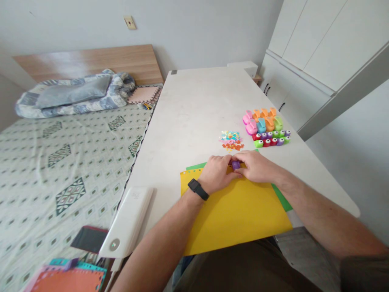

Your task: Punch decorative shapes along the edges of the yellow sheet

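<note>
Both my hands meet at the far edge of a yellow sheet of paper (237,211), around a small purple craft punch (236,165). My left hand (215,172), with a black watch on the wrist, closes on the punch from the left. From the other side, my right hand (257,165) pinches it with thumb and fingers. Small punched holes run along the sheet's far edge at the left. A green sheet (282,197) shows from under the yellow one. Just beyond my hands lies a pile of colourful paper cut-outs (231,140).
Rows of small craft punches (269,140) and larger punches (264,119) stand at the right on the white table (194,105). A white laminator-like device (129,221) occupies the left front edge. Beside the table is a bed (60,162) with punched coloured sheets (69,280) near its front.
</note>
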Action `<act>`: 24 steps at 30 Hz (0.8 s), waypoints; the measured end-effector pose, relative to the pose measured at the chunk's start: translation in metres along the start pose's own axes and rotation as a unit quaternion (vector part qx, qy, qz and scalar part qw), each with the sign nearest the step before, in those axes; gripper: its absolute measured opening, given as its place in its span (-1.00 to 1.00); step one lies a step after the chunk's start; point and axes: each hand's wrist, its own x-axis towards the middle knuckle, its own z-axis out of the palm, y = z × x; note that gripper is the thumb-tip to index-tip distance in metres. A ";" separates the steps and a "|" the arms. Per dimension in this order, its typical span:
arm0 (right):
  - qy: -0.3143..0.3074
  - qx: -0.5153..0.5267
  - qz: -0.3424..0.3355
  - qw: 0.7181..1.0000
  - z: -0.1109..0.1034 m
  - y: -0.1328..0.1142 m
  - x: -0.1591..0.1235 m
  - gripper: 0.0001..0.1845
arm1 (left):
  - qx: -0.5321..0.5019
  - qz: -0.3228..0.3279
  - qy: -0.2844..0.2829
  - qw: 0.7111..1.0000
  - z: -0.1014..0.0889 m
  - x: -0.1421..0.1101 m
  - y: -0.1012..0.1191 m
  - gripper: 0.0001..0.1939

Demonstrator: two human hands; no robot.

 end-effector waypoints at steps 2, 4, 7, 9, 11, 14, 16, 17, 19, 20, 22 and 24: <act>0.002 0.002 0.001 1.000 0.001 0.000 0.000 -0.83 | 0.007 0.007 -0.001 1.000 0.000 0.000 0.000 -0.57; 0.000 0.006 0.000 1.000 0.003 0.001 0.000 -0.83 | 0.011 0.013 -0.001 1.000 0.000 0.000 -0.001 -0.57; -0.002 0.008 0.003 1.000 0.005 0.002 0.000 -0.83 | 0.003 0.014 -0.007 1.000 -0.001 0.000 -0.003 -0.57; -0.001 0.010 0.004 1.000 0.004 0.002 0.000 -0.83 | -0.011 0.009 -0.008 1.000 -0.001 0.000 -0.004 -0.59; 0.000 0.015 0.001 1.000 0.003 0.002 0.000 -0.81 | -0.024 0.007 -0.001 1.000 -0.003 0.000 -0.004 -0.60; 0.007 0.020 -0.008 1.000 0.001 0.000 0.000 -0.75 | -0.029 0.008 0.011 0.999 -0.005 -0.001 -0.004 -0.55; 0.013 0.017 -0.012 1.000 0.001 0.000 -0.001 -0.72 | -0.024 0.004 0.013 1.000 -0.007 -0.002 -0.004 -0.48; 0.015 0.015 -0.013 1.000 0.001 0.000 -0.001 -0.72 | -0.021 0.002 0.013 1.000 -0.007 -0.003 -0.005 -0.45; 0.019 0.012 -0.015 1.000 0.002 -0.001 -0.002 -0.72 | -0.017 0.000 0.013 1.000 -0.007 -0.004 -0.006 -0.41; 0.021 0.013 -0.016 1.000 0.002 -0.001 -0.002 -0.71 | -0.016 0.000 0.013 1.000 -0.007 -0.005 -0.007 -0.40; 0.031 0.017 -0.017 0.999 0.001 -0.001 -0.003 -0.70 | -0.009 -0.001 0.015 1.000 -0.006 -0.006 -0.009 -0.40; 0.049 0.031 -0.011 0.998 0.000 0.000 -0.003 -0.72 | 0.003 -0.009 0.017 1.000 -0.005 -0.006 -0.009 -0.42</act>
